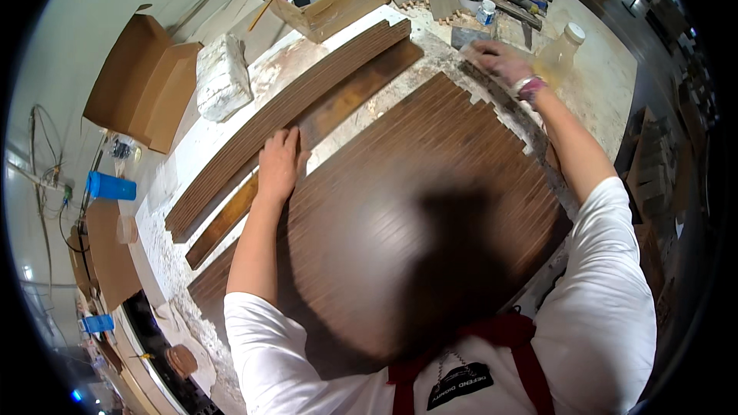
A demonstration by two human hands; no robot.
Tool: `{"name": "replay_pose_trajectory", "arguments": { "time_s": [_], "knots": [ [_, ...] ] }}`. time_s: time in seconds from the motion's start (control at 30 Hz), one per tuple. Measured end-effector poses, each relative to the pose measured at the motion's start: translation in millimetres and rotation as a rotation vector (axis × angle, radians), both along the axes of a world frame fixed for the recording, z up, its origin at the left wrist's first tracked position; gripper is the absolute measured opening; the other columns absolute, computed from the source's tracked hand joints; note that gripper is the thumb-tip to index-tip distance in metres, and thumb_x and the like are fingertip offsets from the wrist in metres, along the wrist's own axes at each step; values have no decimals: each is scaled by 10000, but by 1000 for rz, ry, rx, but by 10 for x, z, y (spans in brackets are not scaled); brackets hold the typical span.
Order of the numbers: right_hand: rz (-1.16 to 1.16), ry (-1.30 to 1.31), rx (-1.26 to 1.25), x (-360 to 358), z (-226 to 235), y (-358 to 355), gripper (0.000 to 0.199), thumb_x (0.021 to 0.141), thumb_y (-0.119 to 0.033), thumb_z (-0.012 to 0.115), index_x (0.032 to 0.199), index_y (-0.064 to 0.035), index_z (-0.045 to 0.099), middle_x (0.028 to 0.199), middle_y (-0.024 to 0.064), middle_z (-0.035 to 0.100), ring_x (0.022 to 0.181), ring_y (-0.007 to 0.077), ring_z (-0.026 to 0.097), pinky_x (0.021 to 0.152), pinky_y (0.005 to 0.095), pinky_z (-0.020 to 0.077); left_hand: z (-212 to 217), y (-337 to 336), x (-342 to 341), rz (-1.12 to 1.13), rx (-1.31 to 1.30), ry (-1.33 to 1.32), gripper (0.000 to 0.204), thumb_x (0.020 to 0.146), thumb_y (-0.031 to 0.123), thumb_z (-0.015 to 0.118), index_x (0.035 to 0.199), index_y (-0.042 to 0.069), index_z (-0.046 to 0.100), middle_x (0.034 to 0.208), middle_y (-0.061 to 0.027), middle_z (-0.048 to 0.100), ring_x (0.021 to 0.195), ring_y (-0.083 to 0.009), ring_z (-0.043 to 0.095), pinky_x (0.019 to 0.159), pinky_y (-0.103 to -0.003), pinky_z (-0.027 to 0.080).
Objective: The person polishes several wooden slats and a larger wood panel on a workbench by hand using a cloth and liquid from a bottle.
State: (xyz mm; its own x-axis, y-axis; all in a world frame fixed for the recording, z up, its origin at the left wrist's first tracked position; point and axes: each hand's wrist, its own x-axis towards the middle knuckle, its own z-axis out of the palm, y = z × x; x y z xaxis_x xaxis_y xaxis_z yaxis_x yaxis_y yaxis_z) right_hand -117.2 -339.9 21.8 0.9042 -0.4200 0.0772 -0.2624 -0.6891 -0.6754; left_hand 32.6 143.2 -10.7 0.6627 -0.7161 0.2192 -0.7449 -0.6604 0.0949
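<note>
A large dark brown panel of narrow wooden strips (369,200), with stepped strip ends along its right side, lies in front of me. My left hand (279,161) rests with its fingers extended on a long brown-stained bar (330,111) beside the panel's left edge; its thumb stands apart. At the panel's far right corner, my right hand (503,63) reaches over a dark, crusted bar (496,88). Its fingers are bent and smeared, so its grip is unclear. Beyond the stained bar lies a stack of brown wooden strips (284,115).
A cardboard box of odds and ends (338,8) stands at the back, with a white block (223,77) and an open carton (146,81) to its left. A cloudy plastic bottle (561,54) stands close to my right hand. Hand tools (523,0) lie behind it.
</note>
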Motion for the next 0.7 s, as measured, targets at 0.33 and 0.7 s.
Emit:
{"name": "replay_pose_trajectory", "arguments": {
  "time_s": [0.33, 0.7],
  "knots": [
    [-204, -292, 444, -1319, 528, 142, 408, 892, -285, 628, 1247, -85, 619, 1130, 38, 625, 923, 133, 586, 790, 256, 492, 983, 113, -2143, -113, -10, 134, 582, 807, 180, 725, 1320, -4, 521, 1185, -211, 556, 1050, -369, 548, 890, -457, 449],
    [703, -158, 57, -1020, 663, 2626, 402, 891, -235, 653, 1230, -25, 609, 1173, 102, 621, 1063, 232, 609, 925, 314, 473, 479, 552, -3063, 52, -124, 63, 569, 867, 419, 623, 1360, 161, 508, 1381, -94, 476, 1256, -308, 446, 1024, -513, 356]
  ]
}}
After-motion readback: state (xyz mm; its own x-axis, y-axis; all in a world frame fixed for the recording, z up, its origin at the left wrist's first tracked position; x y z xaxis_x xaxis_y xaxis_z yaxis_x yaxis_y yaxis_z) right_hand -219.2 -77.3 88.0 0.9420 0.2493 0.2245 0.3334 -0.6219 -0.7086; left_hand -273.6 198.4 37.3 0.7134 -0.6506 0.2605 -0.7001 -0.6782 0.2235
